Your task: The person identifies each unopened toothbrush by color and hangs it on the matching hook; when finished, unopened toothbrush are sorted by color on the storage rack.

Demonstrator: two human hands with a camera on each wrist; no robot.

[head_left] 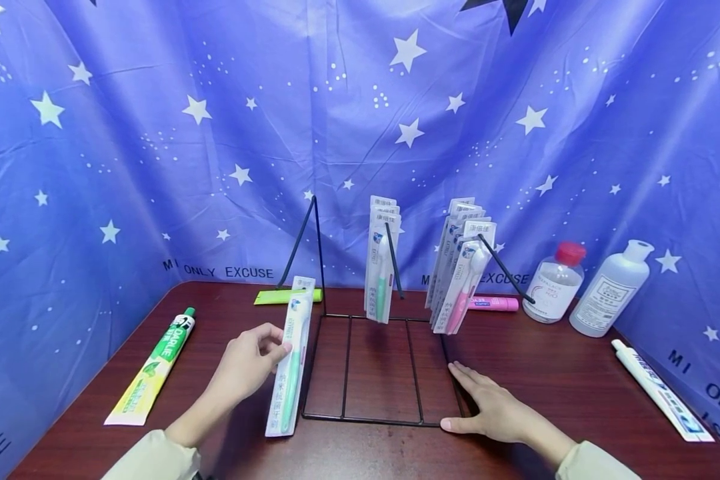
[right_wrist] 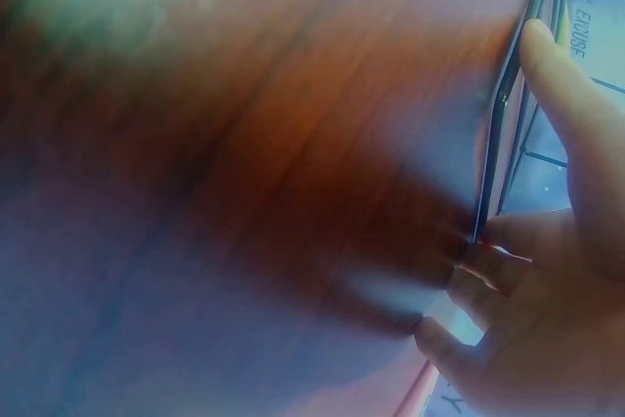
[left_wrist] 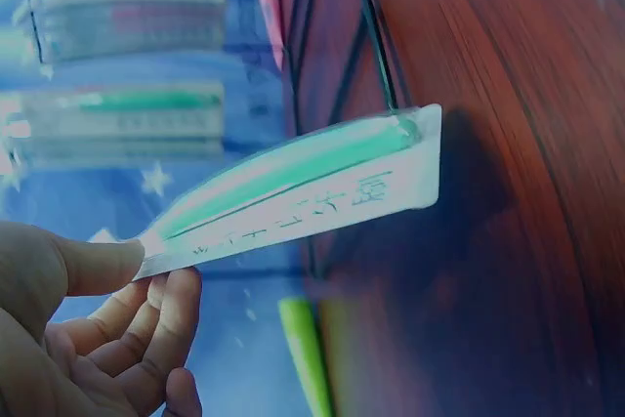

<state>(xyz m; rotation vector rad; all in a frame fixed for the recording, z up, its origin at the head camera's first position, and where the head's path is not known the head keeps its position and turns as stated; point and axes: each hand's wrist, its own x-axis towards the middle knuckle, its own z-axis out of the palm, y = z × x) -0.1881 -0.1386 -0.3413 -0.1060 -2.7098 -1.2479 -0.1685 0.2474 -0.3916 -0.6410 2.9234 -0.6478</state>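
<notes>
My left hand (head_left: pixel 249 363) pinches a packaged green toothbrush (head_left: pixel 291 373) between thumb and fingers. The pack stands tilted at the left side of a black wire rack (head_left: pixel 348 373), its top overlapping the end of the left hook (head_left: pixel 297 243) in the head view. In the left wrist view the thumb presses on the card of the pack (left_wrist: pixel 293 192). With fingers spread, my right hand (head_left: pixel 495 407) rests at the rack's front right corner, thumb on the front wire. Green toothbrush packs (head_left: pixel 382 267) hang on the middle hook, and several pink toothbrush packs (head_left: pixel 462 280) on the right one.
A yellow-green toothpaste tube (head_left: pixel 150 373) lies at left, a lime tube (head_left: pixel 270 297) behind the rack and a pink tube (head_left: pixel 495 304) behind right. Two bottles, one red-capped (head_left: pixel 555 287) and one white (head_left: pixel 609 293), stand back right near a white tube (head_left: pixel 660 393).
</notes>
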